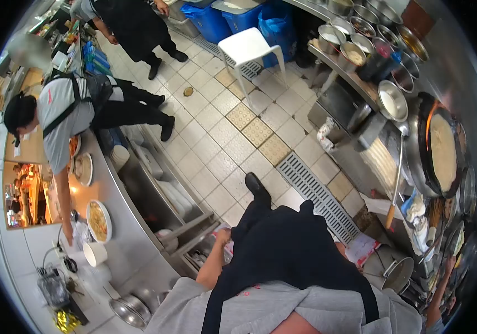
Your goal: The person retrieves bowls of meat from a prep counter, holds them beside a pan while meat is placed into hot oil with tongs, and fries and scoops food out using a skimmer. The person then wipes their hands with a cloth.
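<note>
My left hand [224,236] hangs beside my black apron, its fingers curled at a red-and-white cloth or bag [228,251] next to the open steel drawers. What it grips is too small to make out. On the other side of the apron, only a sliver of my right hand [340,248] shows, against a second red-and-white cloth or bag [362,249]. The apron hides its fingers.
A co-worker [77,106] reaches across the steel counter [132,228] near a food bowl [99,221]. Another person stands at the top left. A white stool [252,45] is on the tiled floor. Pans and a stove line the right, where a co-worker's arm [443,284] extends.
</note>
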The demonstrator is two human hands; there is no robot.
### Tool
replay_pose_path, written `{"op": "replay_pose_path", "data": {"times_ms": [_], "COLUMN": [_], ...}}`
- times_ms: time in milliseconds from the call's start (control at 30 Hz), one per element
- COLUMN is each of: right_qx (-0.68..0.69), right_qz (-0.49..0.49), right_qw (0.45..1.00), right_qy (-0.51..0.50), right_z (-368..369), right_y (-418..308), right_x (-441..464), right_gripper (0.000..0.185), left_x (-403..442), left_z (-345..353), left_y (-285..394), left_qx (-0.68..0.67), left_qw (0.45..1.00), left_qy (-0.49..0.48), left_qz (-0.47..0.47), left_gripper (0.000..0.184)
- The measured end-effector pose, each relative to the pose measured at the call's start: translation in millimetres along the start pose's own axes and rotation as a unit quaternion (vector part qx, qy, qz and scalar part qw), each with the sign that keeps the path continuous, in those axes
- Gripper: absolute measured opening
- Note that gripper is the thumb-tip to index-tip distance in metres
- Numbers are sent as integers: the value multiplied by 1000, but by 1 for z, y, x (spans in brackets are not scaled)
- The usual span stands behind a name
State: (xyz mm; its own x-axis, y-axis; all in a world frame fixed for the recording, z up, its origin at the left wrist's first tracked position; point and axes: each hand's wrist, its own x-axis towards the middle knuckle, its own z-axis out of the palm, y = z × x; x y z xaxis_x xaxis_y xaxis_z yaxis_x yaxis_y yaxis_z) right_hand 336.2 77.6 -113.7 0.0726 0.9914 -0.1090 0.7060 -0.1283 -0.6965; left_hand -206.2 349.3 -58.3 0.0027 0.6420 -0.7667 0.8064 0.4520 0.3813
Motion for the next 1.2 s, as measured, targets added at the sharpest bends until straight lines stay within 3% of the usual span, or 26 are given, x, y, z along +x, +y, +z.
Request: {"op": "replay_pose_path", "data": {"times_ms": [67,100,133,200,233,467,600,733,833,867,967,1100,1167,1200], "right_qx": [17,30,33,43,46,85,101,127,139,148,157,157,152,149], "right_qz": [104,223,297,392,416,482,489,511,523,534,562,608,635,648], "right_qw": [994,972,952,916,906,872,866,849,835,826,802,765,745,735], "right_qy": [-33,-62,-74,-75,-66,-1,22,50,94,105,129,140,134,130], "right_z": [0,-1,2,1,2,28,49,61,59,57,58,76,90,97], "right_y": [-32,-53,-70,-117,-136,-210,-218,-236,-256,-273,-307,-348,-375,-387], "right_x": [31,51,71,115,136,264,348,423,468,478,498,505,508,517], "right_gripper": [21,21,21,21,21,21,21,21,21,21,21,21,21,21], "left_x": [27,72,116,162,169,254,306,331,376,398,418,490,539,568], "left_z": [-72,-90,-104,-136,-164,-290,-317,-358,-403,-418,-443,-420,-395,-376], "left_y": [37,16,-6,7,37,231,300,346,395,411,515,617,651,663], "left_qx": [16,166,311,36,-2,-192,-185,-223,-209,-148,14,219,215,254], "left_qw": [997,983,929,990,995,980,979,969,968,973,946,919,906,886], "left_qy": [-54,-27,-5,125,99,-26,-65,-109,-138,-170,-325,-303,-277,-219], "left_qz": [-52,75,200,57,28,38,52,-22,-20,44,-10,124,236,320], "left_gripper": [33,33,32,30,31,34,33,35,38,44,51,55,56,57]}}
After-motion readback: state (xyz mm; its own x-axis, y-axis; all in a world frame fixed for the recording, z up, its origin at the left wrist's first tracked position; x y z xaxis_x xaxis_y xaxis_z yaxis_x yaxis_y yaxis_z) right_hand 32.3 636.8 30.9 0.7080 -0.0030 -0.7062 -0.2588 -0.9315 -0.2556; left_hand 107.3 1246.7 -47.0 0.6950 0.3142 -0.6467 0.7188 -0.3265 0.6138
